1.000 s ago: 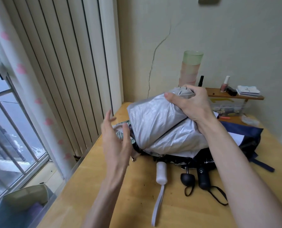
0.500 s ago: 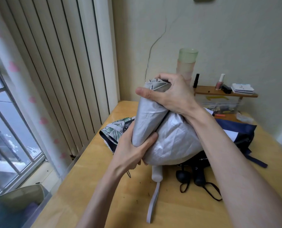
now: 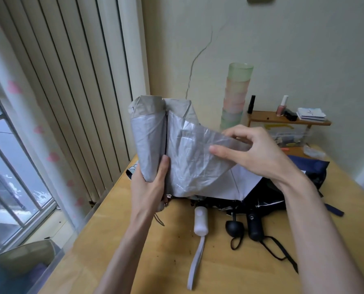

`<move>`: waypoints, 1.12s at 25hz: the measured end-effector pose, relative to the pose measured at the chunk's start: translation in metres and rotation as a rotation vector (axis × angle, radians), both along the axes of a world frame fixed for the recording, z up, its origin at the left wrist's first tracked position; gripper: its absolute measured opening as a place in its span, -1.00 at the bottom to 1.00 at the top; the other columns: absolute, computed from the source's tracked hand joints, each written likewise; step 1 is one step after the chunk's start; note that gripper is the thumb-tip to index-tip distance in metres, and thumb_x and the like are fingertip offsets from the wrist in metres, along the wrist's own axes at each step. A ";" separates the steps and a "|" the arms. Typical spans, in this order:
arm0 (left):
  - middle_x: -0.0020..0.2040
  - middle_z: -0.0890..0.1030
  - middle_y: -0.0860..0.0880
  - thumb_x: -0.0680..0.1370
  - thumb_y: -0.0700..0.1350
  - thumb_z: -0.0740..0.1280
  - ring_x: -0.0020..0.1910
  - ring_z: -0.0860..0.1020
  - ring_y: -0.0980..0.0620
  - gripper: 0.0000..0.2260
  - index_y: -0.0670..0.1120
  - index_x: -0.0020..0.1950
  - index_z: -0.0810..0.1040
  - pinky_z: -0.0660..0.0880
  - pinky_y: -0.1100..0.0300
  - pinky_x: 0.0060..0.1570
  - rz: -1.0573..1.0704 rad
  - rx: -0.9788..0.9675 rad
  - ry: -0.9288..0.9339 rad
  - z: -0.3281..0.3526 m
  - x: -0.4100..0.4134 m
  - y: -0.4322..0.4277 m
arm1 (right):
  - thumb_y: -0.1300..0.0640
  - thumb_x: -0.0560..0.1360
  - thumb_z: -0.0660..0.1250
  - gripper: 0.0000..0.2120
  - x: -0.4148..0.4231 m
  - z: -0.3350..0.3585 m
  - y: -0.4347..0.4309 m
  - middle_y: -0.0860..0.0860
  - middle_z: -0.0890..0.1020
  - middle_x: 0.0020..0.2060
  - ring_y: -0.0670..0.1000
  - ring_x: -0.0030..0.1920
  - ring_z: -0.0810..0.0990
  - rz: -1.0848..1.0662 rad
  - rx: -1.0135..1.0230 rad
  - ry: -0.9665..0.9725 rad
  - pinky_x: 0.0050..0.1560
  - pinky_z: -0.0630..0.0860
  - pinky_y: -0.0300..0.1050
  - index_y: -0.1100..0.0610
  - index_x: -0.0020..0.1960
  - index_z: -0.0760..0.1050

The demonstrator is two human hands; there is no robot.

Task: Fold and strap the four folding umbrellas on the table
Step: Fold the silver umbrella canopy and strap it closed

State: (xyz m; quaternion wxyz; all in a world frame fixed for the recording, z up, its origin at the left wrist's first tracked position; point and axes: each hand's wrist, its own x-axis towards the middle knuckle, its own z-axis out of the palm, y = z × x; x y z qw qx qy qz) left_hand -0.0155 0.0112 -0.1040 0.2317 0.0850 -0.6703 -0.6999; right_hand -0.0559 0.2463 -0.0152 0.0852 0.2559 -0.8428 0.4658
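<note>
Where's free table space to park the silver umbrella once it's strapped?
Widest bare table: front left, between the window-side edge and the white strap; it should take the silver umbrella. Narrower strip between that strap and the black handles. Crowded: mid-table, where the umbrella pile lies; the back shelf is full.

I see the silver umbrella (image 3: 151,145) held upright at centre frame, its canopy half pleated: one panel rolled tight on the left, the rest crinkled and loose to the right. Lower right, three more lie heaped and unstrapped, handles toward me: a white-handled umbrella (image 3: 201,220), a black knob-handled umbrella (image 3: 234,227) and a black cylinder-handled umbrella (image 3: 254,227), with a navy canopy (image 3: 308,168) behind.
</note>
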 end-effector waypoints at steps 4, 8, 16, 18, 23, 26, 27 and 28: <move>-0.36 0.50 -0.11 0.59 0.21 0.42 -0.49 0.47 -0.11 -0.62 -0.10 -0.08 0.49 0.38 0.17 -0.61 0.014 0.037 -0.047 0.001 -0.002 -0.002 | -0.09 0.45 0.53 -0.80 -0.009 -0.006 0.017 -0.04 0.74 -0.19 -0.08 -0.12 0.67 -0.016 -0.020 0.023 -0.01 0.51 -0.20 0.04 -0.10 0.74; -0.31 0.53 -0.10 0.62 0.20 0.40 -0.42 0.49 -0.12 -0.67 -0.07 -0.02 0.54 0.45 0.09 -0.54 -0.021 0.054 -0.052 -0.003 -0.003 -0.003 | 0.06 0.50 0.56 -0.95 -0.017 -0.018 0.007 -0.09 0.74 -0.19 0.17 -0.19 0.65 -0.165 -0.207 0.206 -0.15 0.56 0.03 -0.07 -0.05 0.73; -0.36 0.64 0.04 0.48 0.10 0.56 -0.45 0.52 -0.07 -0.64 -0.06 0.10 0.54 0.52 0.10 -0.53 -0.071 0.041 -0.061 0.000 -0.001 -0.010 | 0.08 0.41 0.60 -0.79 -0.012 -0.033 0.006 -0.04 0.74 -0.05 -0.01 -0.03 0.71 0.045 -0.431 -0.010 0.04 0.60 -0.07 0.07 0.01 0.67; -0.39 0.63 0.12 0.51 0.02 0.56 -0.46 0.55 0.01 -0.70 -0.04 0.08 0.51 0.56 0.14 -0.50 -0.044 0.016 -0.033 -0.002 -0.001 -0.013 | 0.08 0.40 0.61 -0.60 -0.009 -0.034 0.012 -0.02 0.68 0.11 0.03 0.01 0.69 0.055 -0.405 -0.029 0.08 0.60 -0.02 -0.03 0.22 0.66; -0.10 0.71 0.14 0.52 0.02 0.55 -0.27 0.67 0.25 -0.67 -0.02 0.20 0.55 0.59 0.31 -0.35 -0.015 -0.033 -0.017 -0.004 -0.003 -0.014 | 0.12 0.49 0.58 -0.73 -0.005 -0.039 0.011 0.00 0.74 0.04 0.17 0.02 0.70 0.063 -0.321 -0.005 0.11 0.62 0.14 0.03 0.16 0.66; -0.28 0.68 0.14 0.53 0.03 0.53 -0.36 0.63 0.00 -0.63 -0.11 0.20 0.52 0.63 -0.09 -0.33 -0.016 -0.077 -0.009 -0.004 -0.002 -0.014 | 0.08 0.49 0.58 -0.83 -0.004 -0.040 0.005 -0.02 0.71 -0.11 -0.05 -0.16 0.63 0.002 -0.285 0.017 -0.08 0.54 -0.14 0.04 0.03 0.65; -0.30 0.67 0.11 0.53 0.05 0.53 -0.32 0.62 -0.14 -0.62 -0.12 0.20 0.52 0.60 -0.21 -0.32 -0.012 -0.083 -0.002 -0.005 -0.003 -0.014 | 0.02 0.47 0.58 -0.86 -0.002 -0.038 0.004 0.00 0.70 -0.16 -0.06 -0.20 0.58 0.009 -0.234 0.020 -0.13 0.48 -0.23 0.04 -0.05 0.68; -0.29 0.68 0.06 0.53 0.06 0.53 -0.30 0.61 -0.25 -0.62 -0.11 0.20 0.52 0.58 -0.28 -0.32 -0.005 -0.079 0.001 -0.006 -0.004 -0.015 | -0.04 0.45 0.58 -0.86 -0.003 -0.038 0.005 -0.01 0.69 -0.19 -0.06 -0.19 0.57 0.028 -0.149 0.010 -0.15 0.43 -0.29 0.02 -0.12 0.71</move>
